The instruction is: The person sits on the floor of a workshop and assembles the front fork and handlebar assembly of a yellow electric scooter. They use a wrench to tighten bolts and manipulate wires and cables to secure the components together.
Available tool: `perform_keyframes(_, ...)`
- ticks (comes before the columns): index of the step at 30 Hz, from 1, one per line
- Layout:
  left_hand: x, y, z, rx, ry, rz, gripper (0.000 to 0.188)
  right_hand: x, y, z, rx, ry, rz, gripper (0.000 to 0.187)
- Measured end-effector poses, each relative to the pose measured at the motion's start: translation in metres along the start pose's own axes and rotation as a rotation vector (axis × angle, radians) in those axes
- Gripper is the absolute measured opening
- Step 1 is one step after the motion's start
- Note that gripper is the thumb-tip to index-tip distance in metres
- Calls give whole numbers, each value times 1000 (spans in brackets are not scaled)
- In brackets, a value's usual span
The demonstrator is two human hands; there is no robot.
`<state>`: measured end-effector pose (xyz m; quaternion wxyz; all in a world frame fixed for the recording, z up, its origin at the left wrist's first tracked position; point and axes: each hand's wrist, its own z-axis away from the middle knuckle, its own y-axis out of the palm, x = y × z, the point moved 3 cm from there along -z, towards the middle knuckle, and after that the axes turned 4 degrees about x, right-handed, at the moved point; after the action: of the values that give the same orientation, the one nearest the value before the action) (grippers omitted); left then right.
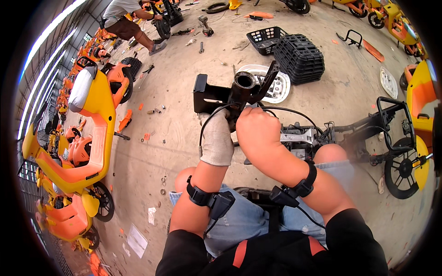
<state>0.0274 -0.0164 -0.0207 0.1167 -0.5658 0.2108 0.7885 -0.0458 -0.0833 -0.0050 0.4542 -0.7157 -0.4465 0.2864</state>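
A black metal scooter frame (237, 96) rises in front of me, its round head tube open at the top and a flat bracket on its left side. My left hand (216, 138), in a pale knitted glove, is closed against the frame just below the head tube. A thin black cable (204, 125) loops over that glove. Right beside it, my bare right hand (258, 129) makes a fist against the lower part of the tube. Whatever its fingers hold is hidden. Behind the tube lies a white tray (284, 97) with small metal parts in it.
Stacked black baskets (300, 59) stand beyond the tray. Yellow and orange scooters line the left (99, 152) and right (421, 87). To my right is a rear wheel (401, 169). A power tool (206, 26) and a wrench (201, 47) lie ahead, near another person (126, 20).
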Motion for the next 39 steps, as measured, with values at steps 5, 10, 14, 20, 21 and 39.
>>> perform_keyframes(5,4,-2,-4,-39,-63,69,23,3,-3,0,-3,22,11,13)
perform_keyframes(10,5,-3,-4,-36,-33,100,20,4,0,0,0,13,16,12)
perform_keyframes(14,-6,6,5,-27,-16,54,19,-8,4,-2,62,3,-86,12)
perform_keyframes(20,-9,4,6,-49,6,151,14,-14,-4,8,179,-89,-123,17)
perform_keyframes(21,-9,4,5,-79,5,158,14,-16,-6,9,200,-91,-154,16)
perform_keyframes(39,5,-6,-7,-6,-12,174,10,-65,-7,-21,593,-178,-736,25)
